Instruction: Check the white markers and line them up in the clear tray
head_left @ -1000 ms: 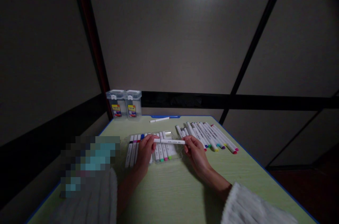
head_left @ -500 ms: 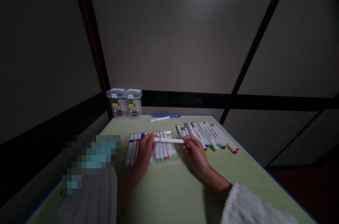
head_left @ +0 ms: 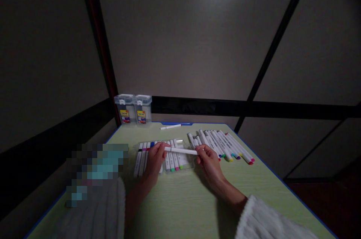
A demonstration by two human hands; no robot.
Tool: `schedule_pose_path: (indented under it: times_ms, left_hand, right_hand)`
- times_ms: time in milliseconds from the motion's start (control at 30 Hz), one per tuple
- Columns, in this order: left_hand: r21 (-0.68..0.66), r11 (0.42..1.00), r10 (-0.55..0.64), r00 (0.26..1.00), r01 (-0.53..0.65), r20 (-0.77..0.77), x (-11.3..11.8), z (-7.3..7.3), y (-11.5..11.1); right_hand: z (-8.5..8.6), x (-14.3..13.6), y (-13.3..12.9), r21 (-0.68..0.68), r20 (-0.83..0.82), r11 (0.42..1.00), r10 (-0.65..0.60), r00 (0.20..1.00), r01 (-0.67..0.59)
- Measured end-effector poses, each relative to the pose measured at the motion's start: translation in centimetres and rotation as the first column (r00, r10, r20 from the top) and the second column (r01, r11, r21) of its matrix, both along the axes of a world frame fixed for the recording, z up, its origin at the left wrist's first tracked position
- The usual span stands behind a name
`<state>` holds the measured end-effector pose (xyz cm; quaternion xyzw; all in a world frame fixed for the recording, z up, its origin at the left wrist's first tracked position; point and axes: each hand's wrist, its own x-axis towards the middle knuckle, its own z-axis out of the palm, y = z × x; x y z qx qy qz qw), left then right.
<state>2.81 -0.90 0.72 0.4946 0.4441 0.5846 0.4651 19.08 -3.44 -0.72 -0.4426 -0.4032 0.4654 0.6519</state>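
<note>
A white marker (head_left: 183, 151) is held level between my two hands, above a clear tray (head_left: 188, 164). My left hand (head_left: 155, 158) pinches its left end, and my right hand (head_left: 208, 158) grips its right end. White markers (head_left: 172, 158) with coloured ends lie side by side in the tray, some hidden behind my left hand. To the right, a loose group of several white markers (head_left: 216, 142) with coloured caps is spread on the table.
Two clear lidded boxes (head_left: 129, 109) with yellow labels stand at the table's back left corner. A single white marker (head_left: 170, 127) lies near the back edge of the green table (head_left: 180, 209). A pixelated patch covers something at the left.
The right end of the held marker has dipped slightly, with my right hand shifted a little to the right. My left hand is nearly unmoved.
</note>
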Motion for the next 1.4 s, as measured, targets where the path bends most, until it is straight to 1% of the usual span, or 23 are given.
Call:
schedule_pose_path:
  times_ms: [100,233,533,767,900,1000,1200,1400]
  left_hand:
    - [-0.006,1.000,-0.003,1.000,0.003,0.011,-0.07,0.03,0.03]
    - [-0.007,1.000,-0.014,1.000,0.014,0.005,-0.27,-0.10,0.14]
    - [-0.010,1.000,-0.008,1.000,0.008,-0.008,-0.15,0.04,-0.01]
    - [-0.011,1.000,-0.012,1.000,0.012,0.010,-0.14,-0.01,-0.01]
    - [-0.019,1.000,-0.006,1.000,0.007,0.015,-0.18,-0.18,0.07]
    - [-0.022,1.000,-0.006,1.000,0.006,0.012,-0.18,-0.23,0.05]
    - [-0.002,1.000,0.002,1.000,-0.002,-0.001,-0.06,-0.15,-0.06]
    - [0.024,0.999,0.031,0.999,-0.032,0.012,-0.06,-0.48,0.42]
  right_hand:
    - [0.01,-0.07,0.07,0.020,-0.035,1.000,-0.007,0.999,0.008]
    - [0.04,-0.15,0.12,0.055,-0.057,0.998,0.022,0.998,-0.019]
    - [0.21,-0.16,-0.24,0.000,-0.001,0.999,0.052,0.999,-0.052]
    - [0.11,-0.17,-0.12,0.008,-0.027,1.000,0.007,1.000,-0.007]
    - [0.21,-0.26,-0.07,0.042,-0.067,0.999,0.029,0.997,-0.026]
    - [0.25,-0.28,-0.06,0.013,-0.079,0.999,0.047,0.996,-0.046]
    - [0.16,-0.25,0.06,0.009,-0.070,0.999,0.054,0.996,-0.054]
    - [0.15,-0.21,-0.11,0.009,0.000,0.999,0.036,0.999,-0.036]
